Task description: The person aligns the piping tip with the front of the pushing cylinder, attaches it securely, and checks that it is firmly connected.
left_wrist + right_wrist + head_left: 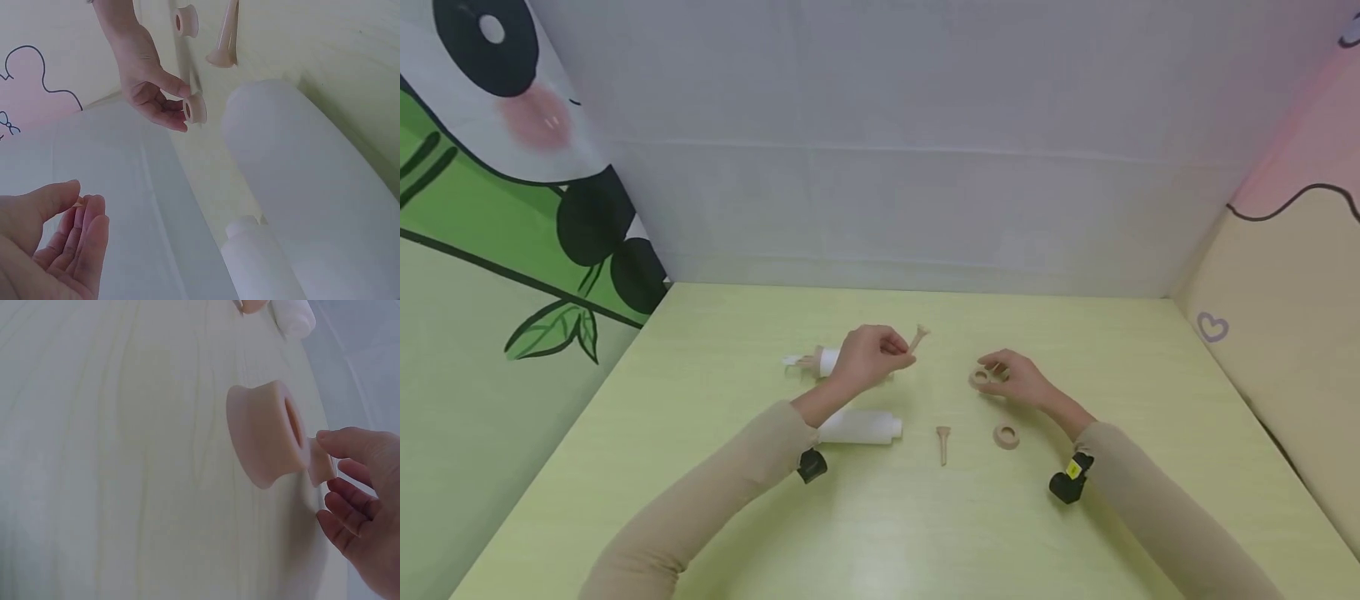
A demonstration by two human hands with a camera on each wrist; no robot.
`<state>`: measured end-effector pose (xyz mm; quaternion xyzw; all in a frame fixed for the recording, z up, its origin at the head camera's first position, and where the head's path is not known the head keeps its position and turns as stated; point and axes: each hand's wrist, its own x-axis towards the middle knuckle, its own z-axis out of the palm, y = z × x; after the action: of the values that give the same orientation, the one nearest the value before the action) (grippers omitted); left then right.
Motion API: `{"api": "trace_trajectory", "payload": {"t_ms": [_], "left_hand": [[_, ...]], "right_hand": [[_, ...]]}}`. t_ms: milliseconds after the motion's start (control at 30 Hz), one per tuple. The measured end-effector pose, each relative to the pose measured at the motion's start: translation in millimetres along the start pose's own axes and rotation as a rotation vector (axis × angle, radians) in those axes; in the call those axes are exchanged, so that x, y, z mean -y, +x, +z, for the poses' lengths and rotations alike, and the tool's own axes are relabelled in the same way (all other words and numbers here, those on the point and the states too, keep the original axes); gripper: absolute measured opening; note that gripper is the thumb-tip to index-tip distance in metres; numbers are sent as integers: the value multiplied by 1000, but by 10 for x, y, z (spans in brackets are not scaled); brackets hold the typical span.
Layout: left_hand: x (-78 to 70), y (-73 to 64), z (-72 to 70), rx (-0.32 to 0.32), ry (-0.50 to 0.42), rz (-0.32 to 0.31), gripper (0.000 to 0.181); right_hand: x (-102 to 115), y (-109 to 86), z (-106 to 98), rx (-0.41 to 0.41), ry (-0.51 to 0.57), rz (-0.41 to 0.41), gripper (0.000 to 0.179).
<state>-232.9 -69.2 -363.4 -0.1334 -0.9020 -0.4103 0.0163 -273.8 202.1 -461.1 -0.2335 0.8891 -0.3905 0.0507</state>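
My left hand [868,357] is raised over the table and pinches a beige tee-shaped peg [919,337], flared end up. In the left wrist view its thumb and fingertips hide nearly all of the peg. My right hand [1017,379] has its thumb and fingers around a beige spool-like ring [981,378] low at the table. The right wrist view shows the thumb on the rim of this ring [321,464]. A second beige ring [1006,437] lies nearer to me. Left of that ring, another tee-shaped peg [943,446] lies on the table.
A white cylinder [861,427] with a narrower end lies below my left hand. Behind it lies another white cylinder [829,362], partly covered by the hand, with a beige part [808,362] at its left end. A pale back wall [910,217] bounds the table [880,533].
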Motion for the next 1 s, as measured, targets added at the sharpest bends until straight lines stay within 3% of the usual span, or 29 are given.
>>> {"api": "trace_trajectory", "payload": {"t_ms": [367,633,1000], "left_hand": [[30,-17,71,31,-106,-10,12],[55,10,164,38,-114,-11,13],[86,28,195,65,-109,22,14]], "right_hand": [[-21,-19,19,-4,-57,-4,32],[-7,-46,-35,-14,-51,-3,31],[230,-37,-198,-52,-28,-120,27]]}}
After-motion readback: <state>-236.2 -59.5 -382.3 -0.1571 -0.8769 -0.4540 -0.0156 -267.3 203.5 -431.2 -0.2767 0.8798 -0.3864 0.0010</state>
